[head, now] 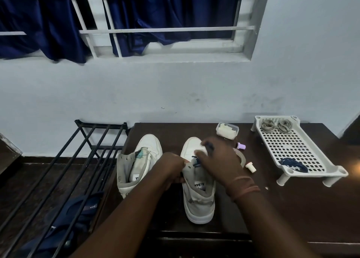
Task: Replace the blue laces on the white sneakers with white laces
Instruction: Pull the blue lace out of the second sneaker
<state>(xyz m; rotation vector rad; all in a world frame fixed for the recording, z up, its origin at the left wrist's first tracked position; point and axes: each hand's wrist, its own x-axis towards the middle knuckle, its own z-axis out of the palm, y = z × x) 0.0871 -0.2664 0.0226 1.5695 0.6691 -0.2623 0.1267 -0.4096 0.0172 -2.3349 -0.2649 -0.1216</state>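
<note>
Two white sneakers stand on a dark table (292, 209), toes pointing away from me. The left sneaker (139, 160) has no lace and its tongue is open. The right sneaker (197, 195) still carries a blue lace (195, 161) near its lower eyelets. My left hand (172, 170) grips the left eyelet flap of the right sneaker. My right hand (218, 160), blurred, pinches the blue lace over the shoe's front. A removed blue lace (294, 165) lies on the near end of a white perforated tray (296, 146). Coiled pale laces (276, 125) lie at its far end.
A small clear plastic box (227, 130), a purple-tipped small bottle (241, 145) and a white cap (250, 167) sit right of the shoes. A black metal rack (78, 170) stands to the left with a dark blue cloth (74, 218) under it. Wall and window lie behind.
</note>
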